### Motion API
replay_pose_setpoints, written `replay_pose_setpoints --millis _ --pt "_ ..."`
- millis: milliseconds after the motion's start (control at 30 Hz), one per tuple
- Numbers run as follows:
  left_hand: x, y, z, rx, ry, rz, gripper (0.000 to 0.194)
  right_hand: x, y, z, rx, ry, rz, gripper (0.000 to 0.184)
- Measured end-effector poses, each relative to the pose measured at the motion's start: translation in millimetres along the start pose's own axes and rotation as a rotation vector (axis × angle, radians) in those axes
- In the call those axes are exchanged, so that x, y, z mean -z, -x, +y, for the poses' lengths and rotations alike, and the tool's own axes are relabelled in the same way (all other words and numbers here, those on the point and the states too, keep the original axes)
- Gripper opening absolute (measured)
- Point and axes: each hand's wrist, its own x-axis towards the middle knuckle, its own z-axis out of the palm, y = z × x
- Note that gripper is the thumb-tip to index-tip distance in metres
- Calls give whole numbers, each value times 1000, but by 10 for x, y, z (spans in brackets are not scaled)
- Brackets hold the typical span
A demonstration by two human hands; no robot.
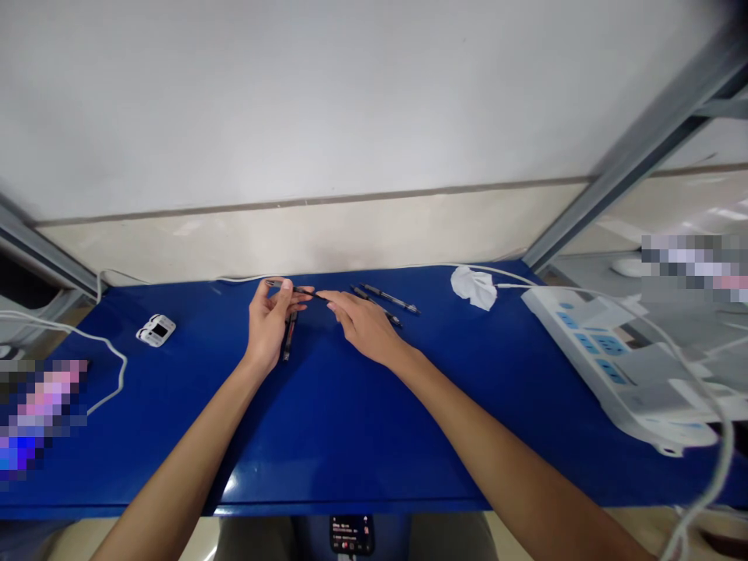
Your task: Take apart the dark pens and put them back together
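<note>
The wall limits you behind; on the blue table, open room lies between your forearms, toward the front edge. Your left hand pinches a thin black pen above the surface; its other end meets your right hand, whose grip I cannot tell. It is probably light, stiff, a little slippery; better hold its middle.

The light is bright, fairly even. Glare spots the bench near its front. The view's sides look stretched.
</note>
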Motion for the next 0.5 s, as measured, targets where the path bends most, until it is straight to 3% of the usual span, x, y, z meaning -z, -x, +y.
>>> replay_pose_setpoints --millis 167,500 --pt "26 -10 1 -12 5 48 37 5 -1 9 5 17 -10 49" --pt "62 -39 -6 -21 18 99 37 22 5 4 -50 35 30 37"
